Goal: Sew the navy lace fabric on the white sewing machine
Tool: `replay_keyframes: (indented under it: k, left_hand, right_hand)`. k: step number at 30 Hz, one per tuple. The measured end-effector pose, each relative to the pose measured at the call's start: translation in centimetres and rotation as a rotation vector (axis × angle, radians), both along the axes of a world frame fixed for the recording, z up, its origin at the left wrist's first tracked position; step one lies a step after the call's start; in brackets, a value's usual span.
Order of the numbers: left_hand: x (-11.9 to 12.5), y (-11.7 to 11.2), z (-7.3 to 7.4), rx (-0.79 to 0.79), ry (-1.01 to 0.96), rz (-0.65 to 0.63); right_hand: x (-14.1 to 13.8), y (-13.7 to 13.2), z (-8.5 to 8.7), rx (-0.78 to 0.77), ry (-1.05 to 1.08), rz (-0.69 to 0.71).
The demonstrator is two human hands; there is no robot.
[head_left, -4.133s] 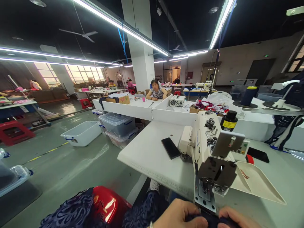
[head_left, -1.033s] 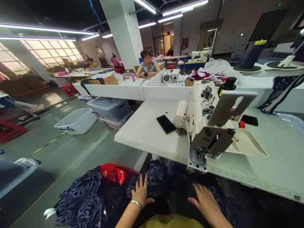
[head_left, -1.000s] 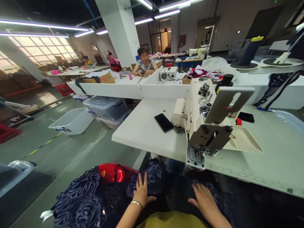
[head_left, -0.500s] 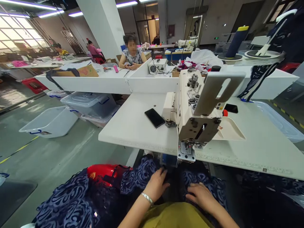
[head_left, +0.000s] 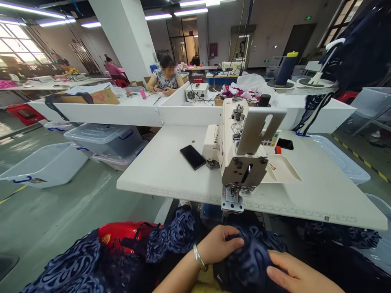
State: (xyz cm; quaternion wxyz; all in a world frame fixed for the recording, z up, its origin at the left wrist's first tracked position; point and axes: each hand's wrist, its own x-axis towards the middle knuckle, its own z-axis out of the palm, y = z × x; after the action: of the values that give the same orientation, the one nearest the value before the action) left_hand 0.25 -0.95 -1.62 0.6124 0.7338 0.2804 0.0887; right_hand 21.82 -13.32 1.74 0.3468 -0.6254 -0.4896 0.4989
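Note:
My left hand pinches the left edge of a navy lace bra with a lighter swirl pattern, held over my lap. My right hand grips the same bra at its right side, thumb and fingers closed on the fabric. The bra is slightly blurred, and its lower part runs out of view. Just ahead, past the table's front edge, is the needle area of a cream sewing machine. More navy lace bra cups lie to the left of my left hand.
A red glossy object sits among a navy lace pile at lower left. On the white table are a black phone and a cream tray. Clear plastic bins stand left. Another person sits across.
Both hands were lower and apart, resting near the dark fabric. Now they have come up and in, with a navy bra lifted between them. The view has shifted slightly right.

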Motion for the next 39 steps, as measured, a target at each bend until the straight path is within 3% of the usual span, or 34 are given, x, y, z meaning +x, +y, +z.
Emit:
replay_keyframes:
  k: [3,6,9,14,18,21,25,28,32,36,39]
  left_hand:
    - [-0.1,-0.4,3.9,0.047,-0.045,0.055]
    - [-0.1,-0.9,6.6,0.115,-0.024,0.124]
    - [-0.3,-1.0,8.3,0.168,-0.010,0.156]
    - [-0.6,-0.9,10.1,0.486,-0.099,0.248]
    - [-0.5,-1.1,10.0,0.550,-0.007,0.240]
    - [-0.3,-1.1,9.6,0.530,0.032,0.264]
    - [-0.2,-1.0,9.7,0.465,0.040,0.283]
    - [-0.1,-0.8,9.6,0.491,0.006,0.341]
    - [-0.4,-0.3,8.3,0.744,-0.028,0.408]
    - [-1.1,0.4,6.7,1.174,0.057,0.245]
    - [-1.5,0.4,6.2,1.375,0.167,0.176]
  right_hand:
    - [-1.9,1.0,0.2,-0.030,0.069,-0.036]
    - [-4.3,3.1,1.5,0.033,0.180,-0.222]
    - [-6.0,5.1,3.4,0.056,0.369,-0.304]
    - [-6.6,6.7,5.2,0.043,0.659,-0.438]
    - [-6.7,7.0,5.6,0.009,0.687,-0.390]
    - [-6.9,7.1,5.4,0.015,0.709,-0.449]
    - [-6.7,7.8,4.3,0.050,0.808,-0.531]
    - [-5.9,8.8,3.3,0.131,0.676,-0.524]
    - [-4.8,10.7,2.8,0.275,0.358,-0.403]
    - [-4.4,12.5,3.1,0.286,0.077,-0.291]
    - [-4.4,13.5,3.3,0.264,-0.087,-0.252]
